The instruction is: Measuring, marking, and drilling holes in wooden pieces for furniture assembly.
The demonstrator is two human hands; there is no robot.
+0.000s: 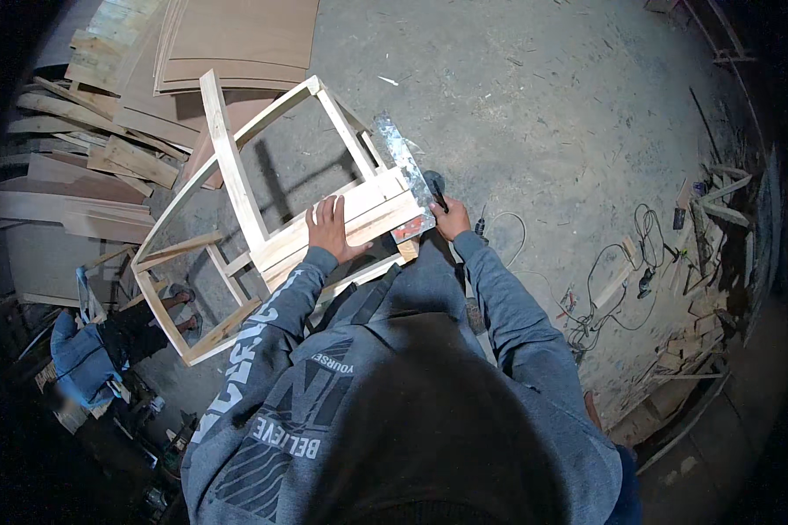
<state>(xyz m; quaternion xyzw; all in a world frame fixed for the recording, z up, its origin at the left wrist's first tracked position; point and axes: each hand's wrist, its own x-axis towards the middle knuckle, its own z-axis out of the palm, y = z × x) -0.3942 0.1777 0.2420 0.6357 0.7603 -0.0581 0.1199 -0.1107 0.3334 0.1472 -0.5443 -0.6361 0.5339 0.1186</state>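
Pale wood boards [376, 201] lie under our spread left hand [331, 230]; our right hand [453, 219], beside their end, grips the saw [403, 157]. Looks like sawing; next move calls for keeping boards steady.

Seen from above, a person in a blue-grey printed sweatshirt [280, 420] bent over a curved frame of pale bare wood [236, 171] on a grey concrete floor [543, 114]. The left hand [328, 229] lay spread on a light wooden plank [378, 194]; the right hand [452, 219] gripped a dark handle [441, 204] beside a long, mottled blue-grey metal strip [407, 162]. Flat brown sheets [236, 39] lay upper left, black cables [594, 328] right.
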